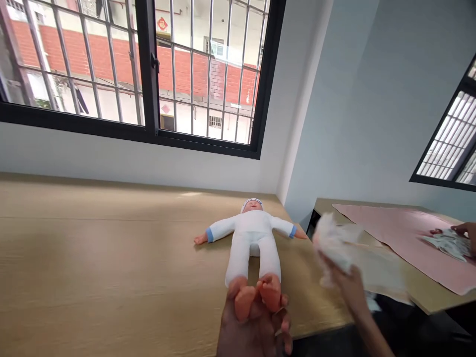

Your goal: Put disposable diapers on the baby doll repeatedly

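Note:
A baby doll [253, 225] lies on its back on the wooden table. It wears a white suit with blue cuffs and a white patterned cap, and its arms are spread. My left hand [256, 329] is under the doll's bare feet, palm up, with the fingers curled about them. Off the table's right edge, my right hand [347, 285] is closed on a crumpled white bundle [334, 243]. A thin, see-through part trails from it to the right. Motion blur hides whether it is plastic or cloth.
The wooden table [111, 267] runs along the wall below a barred window [148, 69]. To the right stands a second table with a pink mat [394, 223]. Another person's hand [466, 230] is there at a grey-white cloth [448, 243].

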Motion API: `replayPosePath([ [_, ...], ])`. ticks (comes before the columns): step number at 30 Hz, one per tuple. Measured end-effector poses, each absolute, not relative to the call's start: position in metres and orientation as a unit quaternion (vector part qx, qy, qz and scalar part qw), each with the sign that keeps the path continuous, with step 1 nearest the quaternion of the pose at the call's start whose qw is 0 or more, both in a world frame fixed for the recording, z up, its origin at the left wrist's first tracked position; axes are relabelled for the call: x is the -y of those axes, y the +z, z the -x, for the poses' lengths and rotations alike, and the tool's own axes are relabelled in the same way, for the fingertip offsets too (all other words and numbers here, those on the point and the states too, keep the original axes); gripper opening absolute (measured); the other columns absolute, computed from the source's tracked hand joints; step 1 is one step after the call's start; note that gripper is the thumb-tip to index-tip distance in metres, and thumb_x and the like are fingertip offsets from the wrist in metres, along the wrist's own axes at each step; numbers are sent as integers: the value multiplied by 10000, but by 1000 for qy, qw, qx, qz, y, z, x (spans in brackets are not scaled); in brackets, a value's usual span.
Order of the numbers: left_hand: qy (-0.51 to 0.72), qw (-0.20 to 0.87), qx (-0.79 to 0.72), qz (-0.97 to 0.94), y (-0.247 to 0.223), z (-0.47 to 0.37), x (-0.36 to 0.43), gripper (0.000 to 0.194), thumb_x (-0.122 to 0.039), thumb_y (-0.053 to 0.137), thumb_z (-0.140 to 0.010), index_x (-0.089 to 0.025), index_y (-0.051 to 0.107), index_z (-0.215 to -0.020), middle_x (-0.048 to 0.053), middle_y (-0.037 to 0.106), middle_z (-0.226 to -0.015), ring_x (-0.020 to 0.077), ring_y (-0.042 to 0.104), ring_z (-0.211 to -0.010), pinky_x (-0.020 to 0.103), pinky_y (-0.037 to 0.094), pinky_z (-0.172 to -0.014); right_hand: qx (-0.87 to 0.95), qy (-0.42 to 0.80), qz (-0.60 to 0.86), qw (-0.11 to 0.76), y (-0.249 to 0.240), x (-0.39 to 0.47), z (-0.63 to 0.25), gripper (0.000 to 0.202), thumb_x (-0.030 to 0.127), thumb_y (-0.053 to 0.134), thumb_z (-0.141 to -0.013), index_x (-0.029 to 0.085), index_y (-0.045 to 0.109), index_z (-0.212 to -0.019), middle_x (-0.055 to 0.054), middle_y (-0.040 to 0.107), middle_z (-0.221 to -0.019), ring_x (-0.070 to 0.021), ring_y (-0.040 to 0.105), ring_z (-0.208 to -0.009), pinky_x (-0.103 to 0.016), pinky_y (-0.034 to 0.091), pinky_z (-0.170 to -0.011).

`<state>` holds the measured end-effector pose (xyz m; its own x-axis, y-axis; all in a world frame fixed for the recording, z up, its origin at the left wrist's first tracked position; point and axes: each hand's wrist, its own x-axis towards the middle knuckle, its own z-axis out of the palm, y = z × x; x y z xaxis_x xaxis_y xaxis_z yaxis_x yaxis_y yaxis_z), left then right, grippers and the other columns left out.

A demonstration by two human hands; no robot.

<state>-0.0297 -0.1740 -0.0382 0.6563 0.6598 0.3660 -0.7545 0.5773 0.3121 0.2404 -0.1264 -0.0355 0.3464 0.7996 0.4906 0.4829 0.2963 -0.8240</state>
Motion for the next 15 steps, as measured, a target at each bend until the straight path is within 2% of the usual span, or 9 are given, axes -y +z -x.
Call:
replayPosePath([
  [2, 392, 886, 94, -230, -23, 39, 171, 569, -670, 368, -889, -200, 657, -1030, 97, 650, -1002, 205, 627, -776, 354, 511, -695, 719, 191, 531, 405, -56, 120, -219, 324, 374, 578, -812, 256, 773, -1042, -108, 717, -1155, -368, 616, -1154, -578, 285, -1130],
  [4, 396, 886, 82, -225, -6, 47, 169, 579, -689, 407, -862, -207, 663, -1055, 93, 646, -991, 193, 612, -755, 335, 497, -692, 798, 210, 520, 219, -73, 124, -203, 354, 285, 562, -807, 333, 742, -1108, -63, 568, -1385, -371, 446, -1344, -651, 92, -1147],
  [5, 401, 885, 75, -226, 3, 49, 168, 577, -694, 423, -848, -220, 662, -1074, 91, 643, -986, 191, 602, -740, 329, 488, -677, 813, 203, 526, 143, -80, 128, -199, 420, 244, 573, -788, 364, 705, -1167, -49, 478, -1463, -387, 357, -1398, -699, 53, -1118],
  [7, 415, 878, 57, -231, 19, 52, 164, 560, -688, 445, -834, -245, 656, -1102, 87, 632, -965, 190, 578, -709, 326, 467, -651, 815, 155, 557, 42, -95, 136, -193, 649, 149, 586, -749, 413, 547, -1340, -39, 292, -1565, -422, 206, -1448, -764, 73, -1064],
  [9, 428, 870, 40, -243, 32, 51, 159, 528, -664, 461, -830, -256, 650, -1109, 80, 618, -942, 185, 555, -690, 326, 452, -639, 800, 78, 595, 6, -113, 141, -192, 872, 45, 572, -721, 444, 329, -1457, -35, 143, -1607, -454, 116, -1451, -784, 132, -1037],
  [11, 441, 858, 35, -260, 43, 48, 153, 492, -629, 470, -835, -251, 637, -1102, 77, 606, -935, 177, 537, -680, 322, 440, -636, 797, 19, 604, -5, -133, 143, -193, 958, -23, 540, -725, 469, 214, -1480, -25, 97, -1615, -478, 113, -1438, -777, 206, -1027],
  [15, 443, 841, 48, -307, 64, 40, 138, 500, -617, 452, -836, -226, 593, -1114, 85, 589, -943, 188, 537, -699, 337, 431, -662, 838, -30, 544, 5, -155, 148, -187, 937, -66, 475, -773, 511, 222, -1465, -11, 159, -1600, -462, 219, -1420, -737, 288, -1027],
])
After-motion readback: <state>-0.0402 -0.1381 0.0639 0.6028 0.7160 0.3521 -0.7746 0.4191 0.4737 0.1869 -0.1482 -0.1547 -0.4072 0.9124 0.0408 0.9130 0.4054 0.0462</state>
